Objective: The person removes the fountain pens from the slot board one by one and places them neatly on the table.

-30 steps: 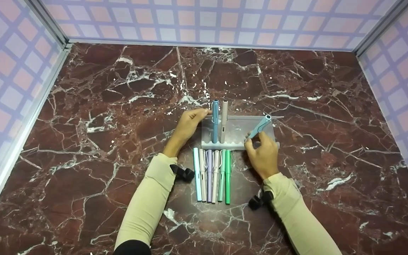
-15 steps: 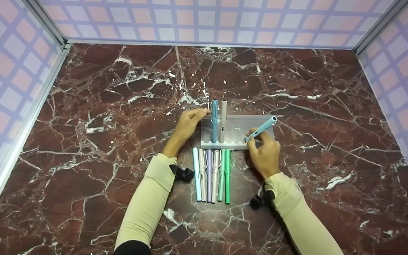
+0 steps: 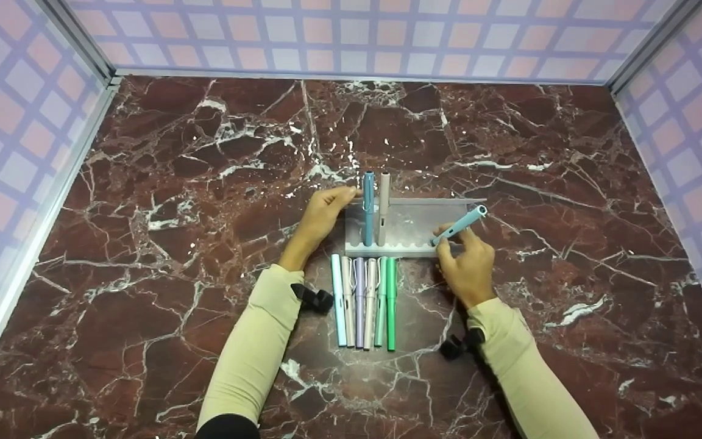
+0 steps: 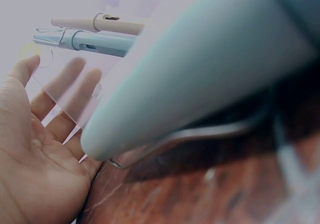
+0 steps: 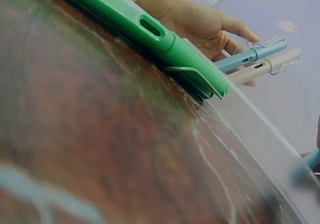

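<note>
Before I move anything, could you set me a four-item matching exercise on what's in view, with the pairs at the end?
Things
1. bright green pen
2. tilted blue pen
3. upright blue pen
4. left hand

Places, as the head view shows them
A. directly left of the standing beige pen
B. at the left edge of the clear rack
C. right end of the lying row of pens
D. in the grip of the right hand

Pairs: 1-C, 2-D, 3-A, 4-B

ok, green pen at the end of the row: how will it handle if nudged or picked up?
The green pen is probably stiff, given its straight, solid-looking barrel. Its smooth, glossy finish may be slippery to grip. If nudged, its projecting clip should limit rolling.
</note>
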A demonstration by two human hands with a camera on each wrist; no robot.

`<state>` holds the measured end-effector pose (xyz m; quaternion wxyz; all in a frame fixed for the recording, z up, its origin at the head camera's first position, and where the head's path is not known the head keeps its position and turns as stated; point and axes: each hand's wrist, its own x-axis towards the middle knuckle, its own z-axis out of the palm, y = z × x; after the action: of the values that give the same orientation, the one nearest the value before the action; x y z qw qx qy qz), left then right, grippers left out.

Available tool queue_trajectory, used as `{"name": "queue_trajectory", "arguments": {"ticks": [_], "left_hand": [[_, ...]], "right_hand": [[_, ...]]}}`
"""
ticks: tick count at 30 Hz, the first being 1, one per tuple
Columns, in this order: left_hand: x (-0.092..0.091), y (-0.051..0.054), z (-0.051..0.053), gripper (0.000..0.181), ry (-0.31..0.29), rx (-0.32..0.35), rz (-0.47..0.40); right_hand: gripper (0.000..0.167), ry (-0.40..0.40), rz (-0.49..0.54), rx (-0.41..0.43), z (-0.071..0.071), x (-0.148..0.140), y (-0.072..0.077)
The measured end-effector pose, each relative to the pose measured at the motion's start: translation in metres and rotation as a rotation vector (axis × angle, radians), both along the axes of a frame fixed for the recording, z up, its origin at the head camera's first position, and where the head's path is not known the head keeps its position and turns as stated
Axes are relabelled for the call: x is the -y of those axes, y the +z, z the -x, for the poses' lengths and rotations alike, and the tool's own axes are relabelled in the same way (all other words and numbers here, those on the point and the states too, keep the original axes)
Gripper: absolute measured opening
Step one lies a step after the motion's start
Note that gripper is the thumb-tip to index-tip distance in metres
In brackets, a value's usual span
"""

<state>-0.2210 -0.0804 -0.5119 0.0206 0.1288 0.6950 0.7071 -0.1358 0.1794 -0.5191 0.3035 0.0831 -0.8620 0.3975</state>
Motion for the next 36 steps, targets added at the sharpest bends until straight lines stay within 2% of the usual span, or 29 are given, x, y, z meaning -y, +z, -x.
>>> {"name": "queue_trajectory", "arguments": {"ticks": [9, 16, 26, 36], "left_hand": [[0.0, 0.001, 0.0, 0.026, 0.0, 0.019, 0.003], [0.0, 0.002, -0.001, 0.025, 0.004, 0.039, -0.014], [0.001, 0.003, -0.002, 0.027, 0.01, 0.014, 0.027], [0.0, 0.003, -0.001, 0.026, 0.003, 0.011, 0.017]], "right_hand": [[0.014, -0.013, -0.001, -0.015, 0.0, -0.008, -0.002], [0.014, -0.05, 0.021, 0.013, -0.001, -0.02, -0.001], [0.017, -0.103, 0.015, 0.039, -0.002, -0.033, 0.0], [0.014, -0.131, 0.026, 0.046, -0.004, -0.042, 0.0]]}}
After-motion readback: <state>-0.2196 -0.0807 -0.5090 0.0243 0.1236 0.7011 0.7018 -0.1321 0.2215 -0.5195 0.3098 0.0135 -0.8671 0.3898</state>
